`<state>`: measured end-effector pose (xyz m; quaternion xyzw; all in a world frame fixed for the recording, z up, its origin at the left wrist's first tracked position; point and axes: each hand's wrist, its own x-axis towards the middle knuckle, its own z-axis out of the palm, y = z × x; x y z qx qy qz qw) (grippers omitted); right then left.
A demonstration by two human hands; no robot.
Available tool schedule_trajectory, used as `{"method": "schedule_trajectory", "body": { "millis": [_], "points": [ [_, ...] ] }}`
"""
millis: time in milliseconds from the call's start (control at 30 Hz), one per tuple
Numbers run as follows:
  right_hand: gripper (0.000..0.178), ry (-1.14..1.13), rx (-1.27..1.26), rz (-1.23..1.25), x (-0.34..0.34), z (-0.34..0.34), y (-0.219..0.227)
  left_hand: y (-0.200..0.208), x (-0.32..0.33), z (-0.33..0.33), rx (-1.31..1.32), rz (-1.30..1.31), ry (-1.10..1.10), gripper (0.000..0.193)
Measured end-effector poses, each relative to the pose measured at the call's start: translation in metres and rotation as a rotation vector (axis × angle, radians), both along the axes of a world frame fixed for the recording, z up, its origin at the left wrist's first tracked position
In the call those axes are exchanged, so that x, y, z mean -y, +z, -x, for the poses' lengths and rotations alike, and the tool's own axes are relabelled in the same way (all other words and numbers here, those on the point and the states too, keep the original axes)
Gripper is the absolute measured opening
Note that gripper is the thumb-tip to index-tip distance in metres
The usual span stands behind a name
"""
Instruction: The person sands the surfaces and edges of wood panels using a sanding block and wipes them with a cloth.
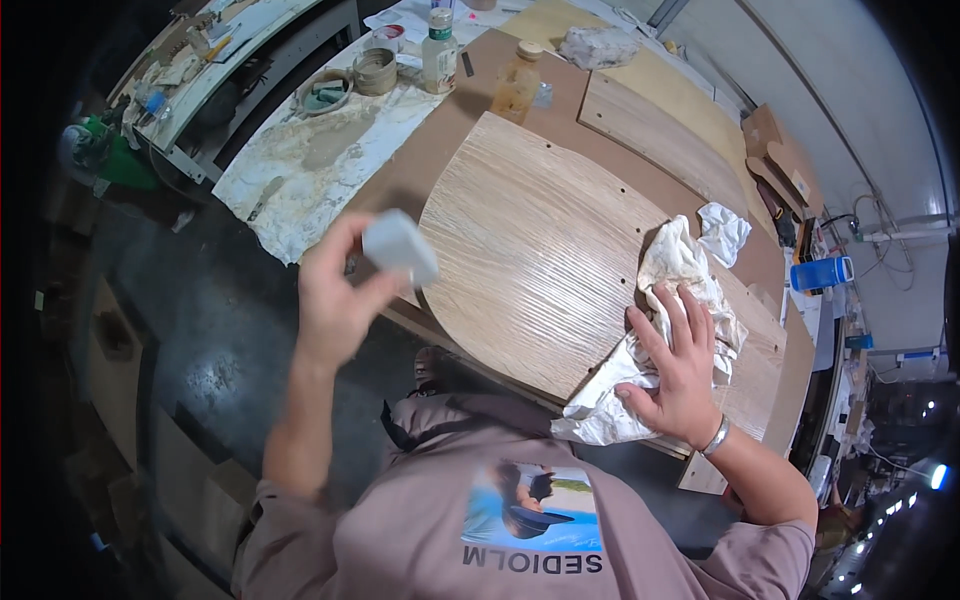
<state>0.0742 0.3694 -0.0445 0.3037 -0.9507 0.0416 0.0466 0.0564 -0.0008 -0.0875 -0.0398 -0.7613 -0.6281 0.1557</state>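
Observation:
Between the thumb and fingers of my left hand (335, 300) is a pale grey block (402, 248), slightly blurred; its exact kind I cannot make out. It is raised near the curved left end of a wood-grain panel (530, 250), which has small dark holes along its far edge. My right hand (680, 375) lies with fingers spread on a crumpled white cloth (675, 255) with brownish stains. That cloth rests across the right part of the panel and hangs past its near edge.
Beyond the panel stand a bottle of amber liquid (517, 85), a white bottle with a green label (439, 60) and a round tub (375, 72). Another wood-grain board (655, 135) lies behind. A crumpled white wad (723, 233) sits by the cloth. Dark floor (215, 350) shows at left.

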Motion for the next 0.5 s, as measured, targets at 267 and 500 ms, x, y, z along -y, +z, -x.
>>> {"method": "schedule_trajectory", "body": {
  "millis": [267, 500],
  "points": [
    [0.071, -0.045, 0.025, 0.008, 0.000, 0.000, 0.004, -0.004, 0.032, 0.023, 0.036, 0.066, -0.217, 0.038],
    [0.071, -0.032, 0.042, -0.015, 0.004, 0.005, 0.008, 0.001, 0.021, 0.153, 0.000, -0.065, -0.303, 0.034]
  ]
}}
